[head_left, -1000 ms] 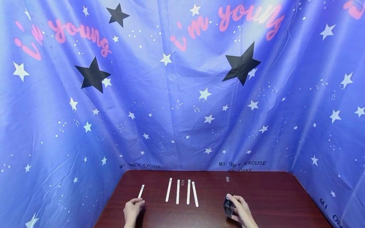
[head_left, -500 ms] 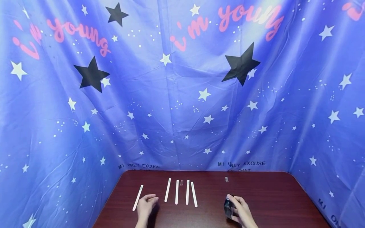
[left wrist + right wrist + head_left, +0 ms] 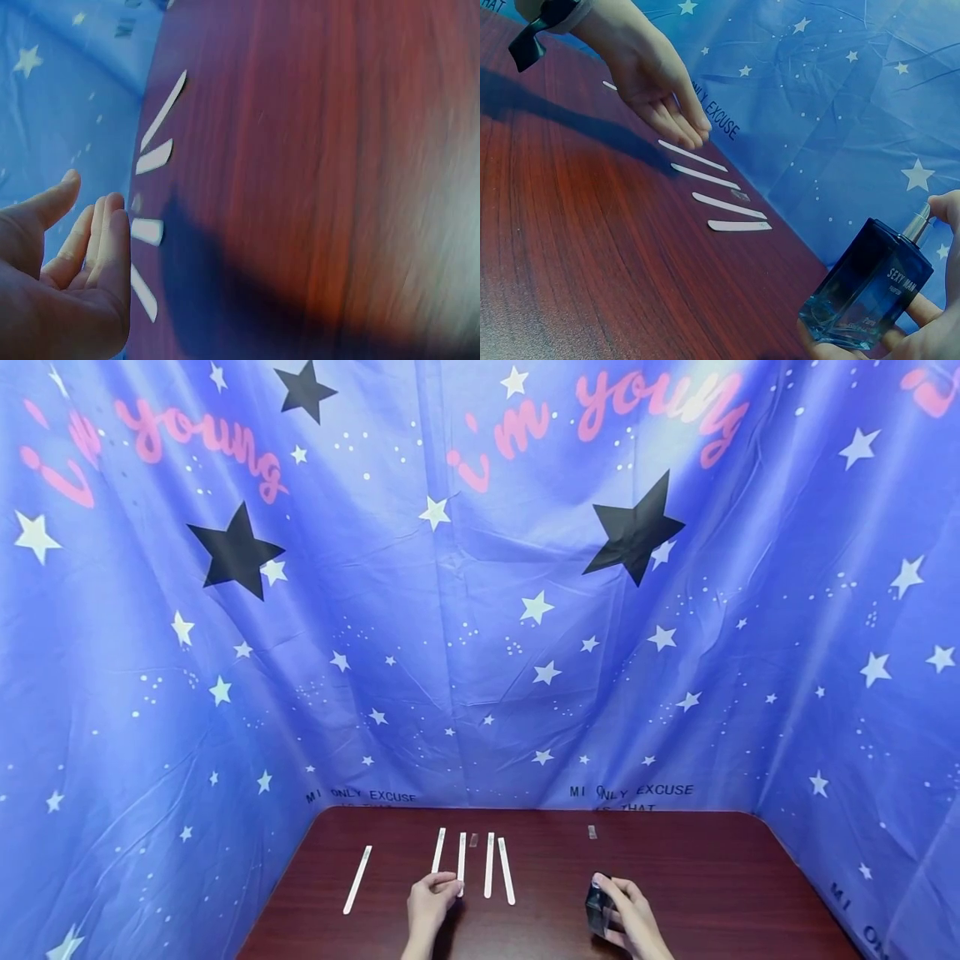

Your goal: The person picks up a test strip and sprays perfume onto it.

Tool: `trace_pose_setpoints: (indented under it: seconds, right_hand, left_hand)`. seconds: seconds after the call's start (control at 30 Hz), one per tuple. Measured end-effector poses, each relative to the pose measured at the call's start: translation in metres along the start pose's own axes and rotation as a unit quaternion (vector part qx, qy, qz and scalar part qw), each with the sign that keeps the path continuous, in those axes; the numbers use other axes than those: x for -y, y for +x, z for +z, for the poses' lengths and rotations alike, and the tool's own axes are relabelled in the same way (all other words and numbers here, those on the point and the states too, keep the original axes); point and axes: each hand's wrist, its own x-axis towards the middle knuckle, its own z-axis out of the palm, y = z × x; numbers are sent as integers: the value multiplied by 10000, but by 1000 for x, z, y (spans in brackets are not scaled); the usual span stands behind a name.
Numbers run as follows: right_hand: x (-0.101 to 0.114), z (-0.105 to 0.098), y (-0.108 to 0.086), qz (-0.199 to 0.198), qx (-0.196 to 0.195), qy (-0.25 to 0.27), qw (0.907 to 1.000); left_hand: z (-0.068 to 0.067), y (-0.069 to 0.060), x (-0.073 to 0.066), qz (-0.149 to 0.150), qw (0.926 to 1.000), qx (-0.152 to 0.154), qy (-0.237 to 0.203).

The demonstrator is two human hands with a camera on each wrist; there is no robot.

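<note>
A dark blue glass bottle (image 3: pixel 870 289) lettered "SEXY MAN" is gripped in my right hand (image 3: pixel 633 918), one finger on its silver top (image 3: pixel 917 223). My left hand (image 3: pixel 431 912) hovers over the near ends of two white strips, its fingers loosely extended and nothing between thumb and fingers in the left wrist view (image 3: pixel 75 277). Of the group of strips, one (image 3: pixel 438 850) is partly covered by that hand; beside it lie another strip (image 3: pixel 461 856) and two more to the right (image 3: pixel 489 867). A separate strip (image 3: pixel 357 881) lies further left.
The dark red table (image 3: pixel 720 877) has a small clear piece (image 3: pixel 474 841) near the strips and another (image 3: pixel 592 832) behind the bottle. Blue cloth (image 3: pixel 480 693) with stars hangs around the table's back and sides.
My left hand has let go of the leftmost strip, which now lies on the table, and has moved right to the group. My right hand still holds the bottle in about the same place.
</note>
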Motion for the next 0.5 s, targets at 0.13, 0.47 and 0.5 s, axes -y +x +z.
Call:
trace_pose_setpoints:
  seconds: [0.13, 0.47, 0.5]
  right_hand:
    - [0, 0, 0, -47, -44, -4, 10000]
    - [-5, 0, 1, -39, 55, 27, 10000]
    - [-5, 0, 0, -43, 55, 36, 10000]
  left_hand:
    - [24, -7, 0, 19, 9999, 155, -55]
    - [73, -22, 6, 255, 9932, -494, 1018]
    - [76, -23, 7, 245, 9905, -619, 1205]
